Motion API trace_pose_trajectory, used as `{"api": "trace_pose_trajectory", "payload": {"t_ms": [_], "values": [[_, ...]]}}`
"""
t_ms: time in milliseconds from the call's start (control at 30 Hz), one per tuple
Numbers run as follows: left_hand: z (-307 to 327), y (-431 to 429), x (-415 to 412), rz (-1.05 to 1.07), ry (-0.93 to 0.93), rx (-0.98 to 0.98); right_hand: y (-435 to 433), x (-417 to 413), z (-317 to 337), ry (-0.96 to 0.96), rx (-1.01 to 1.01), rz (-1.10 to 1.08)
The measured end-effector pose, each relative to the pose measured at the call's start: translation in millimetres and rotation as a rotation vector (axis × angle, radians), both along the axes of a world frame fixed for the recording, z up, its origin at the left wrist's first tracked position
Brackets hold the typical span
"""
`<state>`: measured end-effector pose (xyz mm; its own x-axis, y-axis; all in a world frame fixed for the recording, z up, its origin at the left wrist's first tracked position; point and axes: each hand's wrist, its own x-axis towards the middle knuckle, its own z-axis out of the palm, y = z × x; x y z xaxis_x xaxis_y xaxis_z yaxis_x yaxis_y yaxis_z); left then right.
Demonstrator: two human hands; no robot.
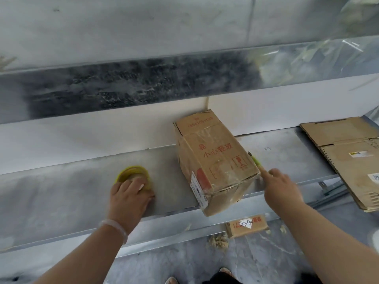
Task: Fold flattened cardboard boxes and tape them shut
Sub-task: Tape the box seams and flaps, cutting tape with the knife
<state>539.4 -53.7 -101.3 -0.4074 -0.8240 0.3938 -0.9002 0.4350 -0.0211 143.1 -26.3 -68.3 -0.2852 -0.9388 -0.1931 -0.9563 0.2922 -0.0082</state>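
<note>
A folded, taped cardboard box (213, 160) with red print stands on the metal shelf (61, 185), leaning back toward the white wall. To its left lies a yellow tape roll (133, 173), and my left hand (129, 199) rests on top of it with fingers curled over its near edge. My right hand (281, 187) is just right of the box and grips a small yellow-green cutter (255, 160) whose blade points up along the box's right side.
Flattened cardboard boxes (348, 158) lie stacked at the shelf's right end. A small cardboard piece (246, 225) and shredded scraps lie on the floor below the shelf's front edge. A grey metal ledge runs overhead along the wall.
</note>
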Motion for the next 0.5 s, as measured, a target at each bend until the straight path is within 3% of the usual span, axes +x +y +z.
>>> {"api": "trace_pose_trajectory", "payload": {"t_ms": [100, 167, 233, 300, 400, 500], "values": [[19, 10, -19, 0.001, 0.15, 0.011, -2, -1, -2, -0.002, -0.079, 0.068], [42, 26, -46, -0.034, 0.368, 0.073, 4, 6, 11, -0.366, -0.314, -0.027], [72, 50, -81, -0.051, 0.605, 0.158, 17, 23, 32, -0.882, -0.54, -0.112], [94, 70, -120, -0.094, 0.815, 0.235, 35, 47, 54, -1.207, -0.661, 0.006], [104, 78, -164, -0.079, 1.098, 0.372, 48, 74, 63, -1.436, -0.538, 0.129], [100, 75, -188, 0.065, 1.354, 0.412, 45, 80, 62, -1.462, -0.439, 0.116]]}}
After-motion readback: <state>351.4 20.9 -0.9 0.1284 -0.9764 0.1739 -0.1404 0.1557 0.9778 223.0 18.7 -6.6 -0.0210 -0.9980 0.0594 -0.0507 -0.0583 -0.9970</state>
